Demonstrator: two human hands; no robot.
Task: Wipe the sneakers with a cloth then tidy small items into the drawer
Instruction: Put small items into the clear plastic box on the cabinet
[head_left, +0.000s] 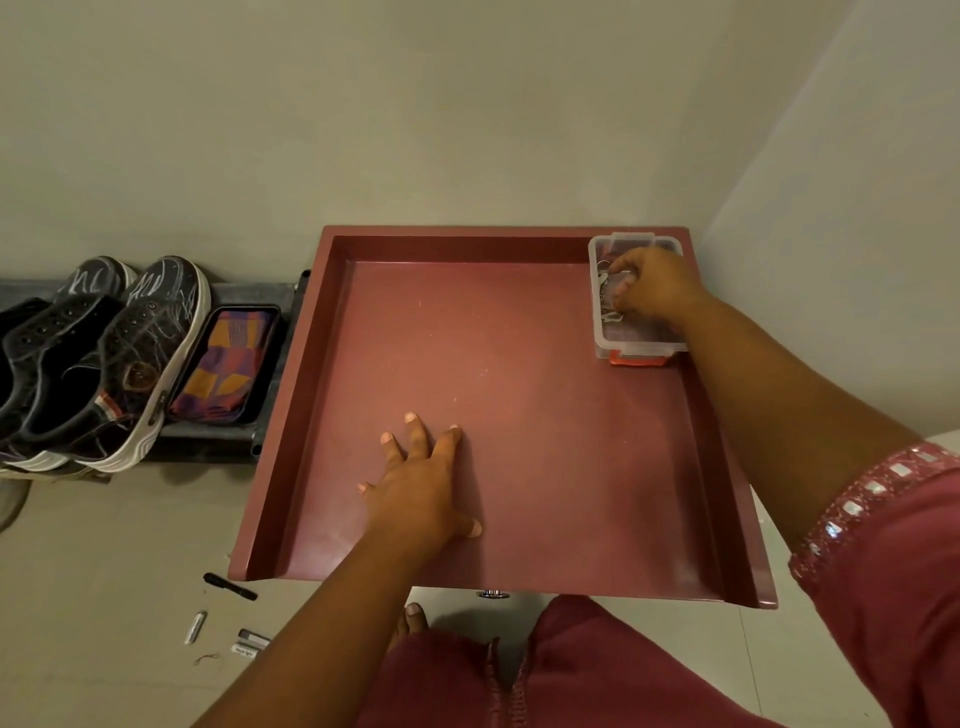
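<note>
Maroon open drawer (311, 405): left hand (423, 488) lies flat, fingers spread, at 6 o'clock; right hand (654, 286) curls into clear plastic box (636, 343) at 2 o'clock, contents unclear.

The pale floor (104, 530) carries a black marker (229, 586) and small batteries (195, 627). The dark shelf (218, 441) bears sneakers (130, 364) and a tray (227, 361).

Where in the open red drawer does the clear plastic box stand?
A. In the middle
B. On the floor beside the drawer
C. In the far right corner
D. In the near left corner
C: the clear plastic box stands against the far and right walls of the red drawer, with the right hand reaching into it, while the left hand lies flat near the middle.
</note>
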